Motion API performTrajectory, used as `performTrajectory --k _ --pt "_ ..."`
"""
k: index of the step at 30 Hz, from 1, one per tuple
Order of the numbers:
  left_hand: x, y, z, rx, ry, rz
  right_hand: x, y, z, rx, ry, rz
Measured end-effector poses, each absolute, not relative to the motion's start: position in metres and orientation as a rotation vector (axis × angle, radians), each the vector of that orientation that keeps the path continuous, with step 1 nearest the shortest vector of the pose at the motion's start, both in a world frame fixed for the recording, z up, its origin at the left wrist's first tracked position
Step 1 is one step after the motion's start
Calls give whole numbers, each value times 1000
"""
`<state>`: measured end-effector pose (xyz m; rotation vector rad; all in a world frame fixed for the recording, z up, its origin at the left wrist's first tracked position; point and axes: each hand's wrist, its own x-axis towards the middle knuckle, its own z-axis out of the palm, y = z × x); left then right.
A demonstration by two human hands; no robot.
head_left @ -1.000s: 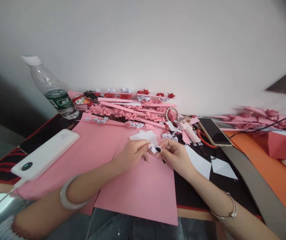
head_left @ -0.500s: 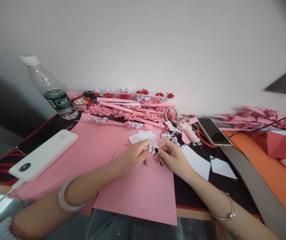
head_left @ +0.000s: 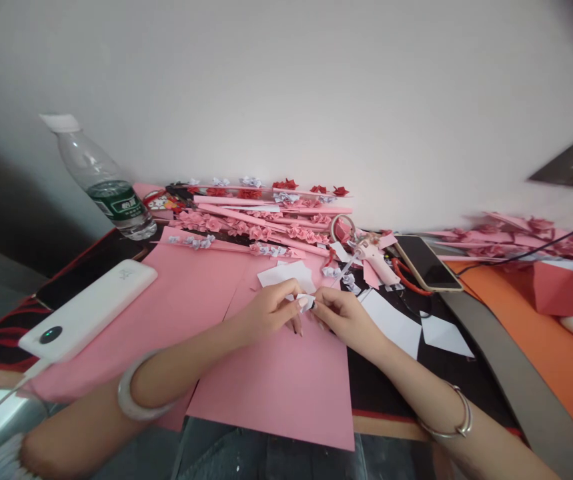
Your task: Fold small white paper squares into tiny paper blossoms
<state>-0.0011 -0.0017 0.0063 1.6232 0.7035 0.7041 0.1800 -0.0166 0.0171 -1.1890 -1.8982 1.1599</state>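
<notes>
Between my fingertips is a small folded piece of white paper (head_left: 307, 302), held just above the pink paper sheet (head_left: 276, 387). My left hand (head_left: 275, 308) pinches its left side, thumb on top. On the other side my right hand (head_left: 342, 312) grips it between thumb and forefinger. The fingers cover much of the paper, so its exact fold is hard to make out. Cut white paper (head_left: 286, 273) lies just behind my left hand. Small white paper flowers (head_left: 350, 281) and a glue gun (head_left: 377, 261) rest beyond my right hand.
Pink paper stems with flowers (head_left: 246, 227) lie along the wall. At left stand a water bottle (head_left: 116, 193) and a white power bank (head_left: 89, 310). A phone (head_left: 429, 263), white paper pieces (head_left: 391, 323) and orange paper (head_left: 526, 340) are on the right.
My fingers have shifted slightly on the white paper, and my right fingers are curled further under. The paper is turned a little. Everything else on the table stays put.
</notes>
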Motion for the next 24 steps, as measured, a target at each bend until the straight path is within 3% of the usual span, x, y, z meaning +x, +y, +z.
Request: performTrajectory --k 8,24 --pt "-1 -2 8 1604 788 831 181 -20 14 -1081 -1804 1277" --pt "1 2 7 1355 693 843 182 -20 16 -1146 -2055 919"
